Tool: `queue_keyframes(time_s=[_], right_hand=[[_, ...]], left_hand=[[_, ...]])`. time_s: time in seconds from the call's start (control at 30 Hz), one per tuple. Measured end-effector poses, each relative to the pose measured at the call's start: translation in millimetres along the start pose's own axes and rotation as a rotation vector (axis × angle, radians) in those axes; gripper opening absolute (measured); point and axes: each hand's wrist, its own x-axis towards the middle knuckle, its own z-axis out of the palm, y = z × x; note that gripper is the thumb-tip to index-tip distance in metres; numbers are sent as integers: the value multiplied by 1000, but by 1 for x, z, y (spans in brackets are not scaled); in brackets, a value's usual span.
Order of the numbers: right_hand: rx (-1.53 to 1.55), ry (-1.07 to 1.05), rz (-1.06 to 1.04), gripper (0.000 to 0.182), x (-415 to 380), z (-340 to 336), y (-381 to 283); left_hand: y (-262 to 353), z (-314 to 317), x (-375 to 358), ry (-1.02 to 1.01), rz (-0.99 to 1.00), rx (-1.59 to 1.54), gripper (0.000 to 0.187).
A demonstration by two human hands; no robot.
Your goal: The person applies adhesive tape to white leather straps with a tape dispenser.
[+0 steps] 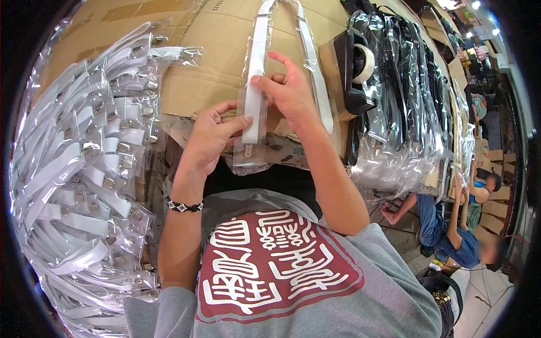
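A white elastic strap (pixel 258 56), looking like one side of a pair of suspenders, runs down inside a clear plastic sleeve (pixel 248 156), with a small metal clip at its lower end. My left hand (pixel 214 134) pinches the sleeve near the bottom, thumb on top. Higher up, my right hand (pixel 288 96) grips the same strap with the thumb across its front, index finger raised. The strap loops over at the top, and its other half (pixel 321 96) hangs right of my right hand. Some fingertips are hidden behind the sleeve.
Many bagged white straps (pixel 73 186) are heaped at left. Cardboard (pixel 208 50) lies under the work. At right stand a black tape dispenser (pixel 352 73) with a tape roll and a stack of bagged black straps (pixel 400 90). Another person (pixel 459 245) sits farther right.
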Motion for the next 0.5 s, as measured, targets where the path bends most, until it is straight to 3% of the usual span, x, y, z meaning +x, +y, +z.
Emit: queue_keyframes(time_s=[0.3, 0.5], right_hand=[[-10, 73, 37, 63, -1, 0, 0], [-88, 201, -41, 47, -30, -7, 2]], left_hand=[[-1, -2, -1, -10, 17, -32, 38], [6, 3, -10, -13, 32, -45, 34]])
